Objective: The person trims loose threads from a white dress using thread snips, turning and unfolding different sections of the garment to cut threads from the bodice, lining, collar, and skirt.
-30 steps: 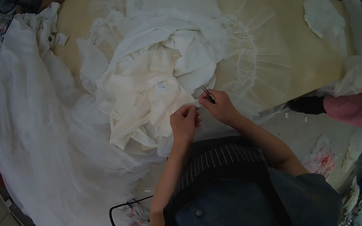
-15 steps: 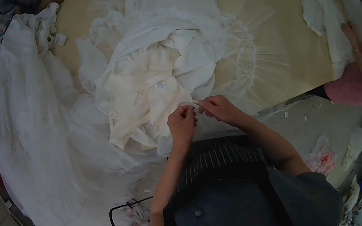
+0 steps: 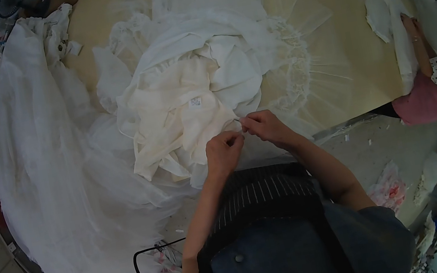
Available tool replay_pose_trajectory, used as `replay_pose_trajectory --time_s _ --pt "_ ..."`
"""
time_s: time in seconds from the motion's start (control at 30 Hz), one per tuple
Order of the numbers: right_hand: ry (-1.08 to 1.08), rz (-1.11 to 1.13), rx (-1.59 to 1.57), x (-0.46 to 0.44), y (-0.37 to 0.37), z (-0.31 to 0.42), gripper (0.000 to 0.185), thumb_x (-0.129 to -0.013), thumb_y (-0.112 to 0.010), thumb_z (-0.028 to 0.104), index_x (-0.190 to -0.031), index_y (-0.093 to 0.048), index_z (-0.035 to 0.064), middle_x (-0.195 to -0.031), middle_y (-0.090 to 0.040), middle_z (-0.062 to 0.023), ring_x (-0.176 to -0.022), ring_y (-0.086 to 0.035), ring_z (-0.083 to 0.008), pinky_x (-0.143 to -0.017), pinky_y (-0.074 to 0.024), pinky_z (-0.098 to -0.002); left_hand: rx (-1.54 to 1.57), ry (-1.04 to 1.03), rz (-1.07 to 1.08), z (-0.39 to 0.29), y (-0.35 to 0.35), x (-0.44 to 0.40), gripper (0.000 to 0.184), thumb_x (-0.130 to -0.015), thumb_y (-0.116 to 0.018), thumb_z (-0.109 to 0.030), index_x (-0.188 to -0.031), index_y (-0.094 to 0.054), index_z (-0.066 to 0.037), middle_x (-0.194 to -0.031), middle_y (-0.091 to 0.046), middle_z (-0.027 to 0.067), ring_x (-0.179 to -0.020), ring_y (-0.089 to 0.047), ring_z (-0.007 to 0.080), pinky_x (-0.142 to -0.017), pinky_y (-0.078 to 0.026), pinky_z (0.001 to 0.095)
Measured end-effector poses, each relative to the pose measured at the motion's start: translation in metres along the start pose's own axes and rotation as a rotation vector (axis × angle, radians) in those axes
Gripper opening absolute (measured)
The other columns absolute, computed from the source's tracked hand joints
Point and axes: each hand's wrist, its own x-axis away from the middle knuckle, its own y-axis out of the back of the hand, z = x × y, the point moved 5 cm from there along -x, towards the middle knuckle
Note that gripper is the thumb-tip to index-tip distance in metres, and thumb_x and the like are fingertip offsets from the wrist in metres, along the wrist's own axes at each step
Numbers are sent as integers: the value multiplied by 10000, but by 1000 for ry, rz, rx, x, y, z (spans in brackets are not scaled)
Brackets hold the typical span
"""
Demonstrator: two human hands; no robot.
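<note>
A white tulle dress (image 3: pixel 194 29) lies bunched on the table, its cream lining (image 3: pixel 176 94) turned outward and a small white label (image 3: pixel 195 102) showing on it. At the lining's near edge, my left hand (image 3: pixel 224 150) is closed in a pinch on the cream fabric. My right hand (image 3: pixel 265 127) is just to the right and slightly farther forward, thumb and fingers pressed together. A thin, dark sliver shows at its fingertips, too small to name. The fingers hide most of what lies between the two hands.
A large heap of white tulle (image 3: pixel 54 165) hangs over the table's left side. The beige tabletop (image 3: pixel 358 65) extends right, where a co-worker in pink (image 3: pixel 425 100) handles white fabric (image 3: pixel 396 17). A fan (image 3: pixel 11 4) stands far left. A pink-and-white bundle (image 3: pixel 388 188) lies on the floor.
My left hand has dropped slightly toward me, and my right hand has risen a little. The lining shifted slightly. The co-worker has leaned closer to the table.
</note>
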Motion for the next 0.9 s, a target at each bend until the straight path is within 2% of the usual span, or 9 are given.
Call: replay_pose_trajectory --time_s 0.1,0.2,0.27,0.33,0.4,0.53,0.63,0.83,0.9 --pt "-109 -21 -204 4 7 -6 373 -1004 -528 377 -847 -627 53 -624 -435 58 -511 -332 -43 -459 -260 -216 121 289 824 -17 0 24 223 -877 -688 -203 -870 -701 20 -668 -663 73 -579 -625 137 -560 -502 287" --pt "-76 111 -298 12 13 -3 371 -1017 -504 381 -855 -607 63 -621 -386 71 -512 -293 -40 -459 -233 -217 -114 -48 58 -16 14 9 224 -868 -705 -212 -898 -691 10 -711 -668 89 -602 -637 160 -572 -507 319" --pt "-23 25 -394 12 15 -2 380 -1013 -512 395 -836 -615 75 -627 -411 67 -518 -314 -31 -455 -245 -208 -299 -235 -323 -47 15 5 212 -872 -702 -201 -930 -683 2 -739 -666 107 -600 -631 178 -572 -509 341" --pt "12 -38 -436 10 16 -2 370 -1012 -516 385 -837 -620 76 -633 -429 66 -525 -334 -29 -460 -258 -205 -476 -364 -503 -55 12 -2 199 -883 -689 -180 -971 -673 -2 -757 -664 109 -601 -625 179 -566 -510 347" --pt "26 -71 -422 6 13 -1 343 -1015 -518 352 -858 -623 66 -639 -438 66 -532 -354 -34 -476 -271 -208 -654 -432 -486 -35 -3 -16 190 -903 -666 -149 -1022 -662 -1 -765 -659 95 -606 -617 163 -557 -511 336" --pt "287 -220 -22 4 13 5 282 -1008 -520 273 -930 -622 22 -674 -542 -6 -601 -484 -98 -561 -387 -259 554 105 -86 10 10 -29 156 -956 -604 -96 -1081 -654 -18 -762 -635 19 -651 -606 102 -541 -485 233" --pt "398 -252 95 3 3 13 248 -1004 -514 227 -978 -618 3 -737 -597 -47 -677 -542 -126 -642 -442 -281 899 216 0 18 13 -25 142 -960 -602 -97 -1068 -661 -26 -759 -631 21 -633 -588 101 -551 -461 214" --pt "394 -220 132 2 -1 27 182 -990 -543 164 -1003 -623 0 -795 -616 -41 -725 -526 -89 -674 -443 -253 894 192 105 16 18 -22 126 -956 -602 -95 -1051 -659 -34 -763 -632 7 -631 -571 83 -556 -433 209" --pt "449 -322 123 -2 14 29 156 -975 -570 143 -999 -624 -1 -771 -609 -35 -707 -518 -88 -660 -440 -251 412 225 303 7 31 -14 142 -949 -608 -100 -1063 -657 -32 -780 -636 8 -648 -578 84 -583 -448 215"
